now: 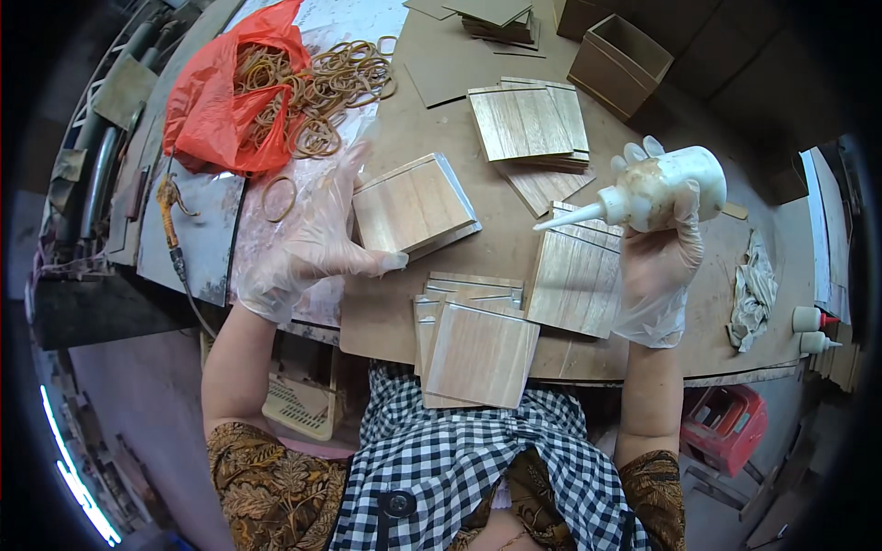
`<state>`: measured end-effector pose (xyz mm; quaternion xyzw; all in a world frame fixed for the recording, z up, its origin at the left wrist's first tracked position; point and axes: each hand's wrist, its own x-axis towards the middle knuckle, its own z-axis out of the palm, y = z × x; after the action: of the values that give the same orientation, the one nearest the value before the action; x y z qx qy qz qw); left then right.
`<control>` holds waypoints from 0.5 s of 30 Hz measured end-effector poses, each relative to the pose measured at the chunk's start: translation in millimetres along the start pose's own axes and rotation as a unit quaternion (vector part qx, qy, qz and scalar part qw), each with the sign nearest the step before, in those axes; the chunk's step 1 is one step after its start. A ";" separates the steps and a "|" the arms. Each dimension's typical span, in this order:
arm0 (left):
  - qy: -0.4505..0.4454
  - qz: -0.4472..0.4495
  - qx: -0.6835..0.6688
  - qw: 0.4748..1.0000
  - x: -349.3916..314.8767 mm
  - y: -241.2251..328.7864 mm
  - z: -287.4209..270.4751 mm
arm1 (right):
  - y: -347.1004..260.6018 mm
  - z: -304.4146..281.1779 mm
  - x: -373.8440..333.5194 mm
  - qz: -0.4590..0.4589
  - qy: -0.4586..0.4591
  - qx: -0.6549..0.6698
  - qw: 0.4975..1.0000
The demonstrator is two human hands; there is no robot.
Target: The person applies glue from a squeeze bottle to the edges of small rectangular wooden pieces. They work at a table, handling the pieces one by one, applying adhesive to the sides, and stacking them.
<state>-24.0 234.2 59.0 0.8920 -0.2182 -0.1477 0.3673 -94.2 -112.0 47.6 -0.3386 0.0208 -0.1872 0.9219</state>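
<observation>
My left hand, in a clear plastic glove, grips the left side of a small wooden box, its thumb at the near corner and its fingers on the far side. A whitish strip runs along the box's right edge. In my gloved right hand is a white squeeze glue bottle, tilted on its side, its long nozzle pointing left and slightly down. The nozzle tip hangs above a stack of wooden panels, apart from the box. Closer to me, grooved panels overlap the table's front edge.
A red plastic bag spills rubber bands at the far left. More wooden panels and an open brown box stand farther back. A crumpled cloth and two small bottles lie on the right. A red stool stands below.
</observation>
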 end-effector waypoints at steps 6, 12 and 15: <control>0.027 -0.059 -0.209 0.976 -2.4 15.6 -4.0 | 24.5 21.5 -27.2 0.187 -0.029 0.212 0.959; 0.061 -0.038 -0.202 0.977 -11.6 13.2 -7.2 | 52.4 51.1 -46.8 0.272 0.020 0.251 0.929; 0.055 -0.019 -0.179 0.982 -14.6 13.0 -8.3 | 57.0 49.5 -48.5 0.274 0.026 0.303 0.912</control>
<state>-36.7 238.1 75.5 0.8229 -0.1503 -0.1419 0.5292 -112.2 -24.2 45.4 -0.0185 0.0794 0.0667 0.9944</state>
